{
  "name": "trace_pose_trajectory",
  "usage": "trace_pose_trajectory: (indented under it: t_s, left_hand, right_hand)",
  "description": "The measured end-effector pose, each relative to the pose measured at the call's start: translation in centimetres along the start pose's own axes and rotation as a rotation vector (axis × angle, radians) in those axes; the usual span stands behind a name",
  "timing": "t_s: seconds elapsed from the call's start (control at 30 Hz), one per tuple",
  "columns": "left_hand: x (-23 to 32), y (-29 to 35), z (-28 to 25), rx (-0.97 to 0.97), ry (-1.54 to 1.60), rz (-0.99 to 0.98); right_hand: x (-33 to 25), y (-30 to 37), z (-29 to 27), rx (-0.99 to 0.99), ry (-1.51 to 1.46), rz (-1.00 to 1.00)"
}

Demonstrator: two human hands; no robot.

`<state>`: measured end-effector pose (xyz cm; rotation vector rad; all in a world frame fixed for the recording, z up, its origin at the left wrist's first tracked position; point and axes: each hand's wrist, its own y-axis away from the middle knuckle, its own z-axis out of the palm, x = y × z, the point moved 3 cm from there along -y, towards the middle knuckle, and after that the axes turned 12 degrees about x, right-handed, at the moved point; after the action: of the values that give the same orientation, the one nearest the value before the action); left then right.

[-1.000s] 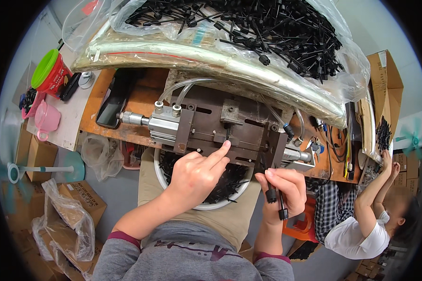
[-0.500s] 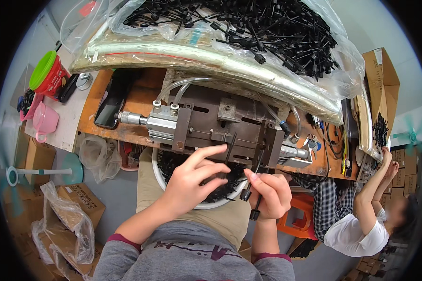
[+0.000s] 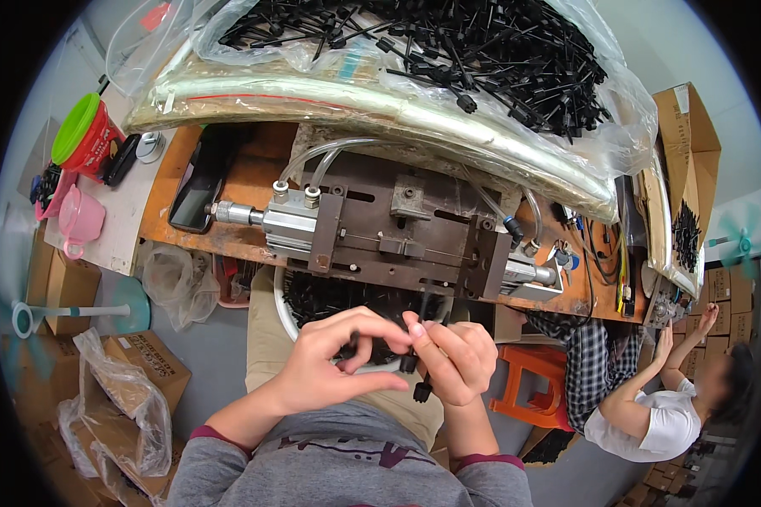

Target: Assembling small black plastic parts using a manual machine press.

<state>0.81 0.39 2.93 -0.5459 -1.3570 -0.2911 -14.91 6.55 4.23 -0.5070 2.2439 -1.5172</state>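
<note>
In front of me, above a white bucket point(image 3: 283, 314) of black parts, my two hands meet. My right hand point(image 3: 455, 363) is closed on black rods with ridged knobs point(image 3: 423, 391); two knobs stick out below its fingers, and the rod ends look blurred. My left hand point(image 3: 325, 359) has its thumb and forefinger apart, its fingertips at the right hand's fingertips. Something dark shows between its curled fingers; whether it is held or lies behind, I cannot tell. Just beyond is a dark metal fixture point(image 3: 372, 224) with a silver pneumatic cylinder point(image 3: 292, 224) on its left.
A plastic-lined tray holds a heap of black knobbed rods point(image 3: 516, 59) behind the fixture. Clear air hoses point(image 3: 338, 148) arch over the bench. To the left are a pink cup point(image 3: 82, 215) and a red tub point(image 3: 89, 135). A co-worker point(image 3: 651, 414) sits at the right, near an orange stool point(image 3: 524, 380).
My left hand has come down and in to the right hand, and its forefinger has straightened. The right hand has shifted left with the rods. The co-worker's hands have moved apart.
</note>
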Motion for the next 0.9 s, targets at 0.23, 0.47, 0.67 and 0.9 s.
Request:
trace_pose_trajectory:
  t_s: [0.23, 0.47, 0.67, 0.9]
  left_hand:
    - [2.3, 0.1, 1.4, 0.094, -0.358, 0.36]
    - [1.6, -0.3, 0.9, 0.137, -0.667, 0.488]
    - [-0.6, -1.8, 0.8, 0.037, -1.105, 0.532]
    - [-0.7, -3.2, 1.5, 0.015, -1.212, 0.594]
  right_hand:
    - [0.3, 0.6, 0.3, -0.014, -0.071, 0.034]
    - [1.4, 0.9, 0.8, 0.106, -0.045, 0.258]
    - [2.9, 2.2, -0.6, 0.071, -0.325, 0.589]
    - [2.5, 1.9, -1.9, 0.196, -0.48, 0.825]
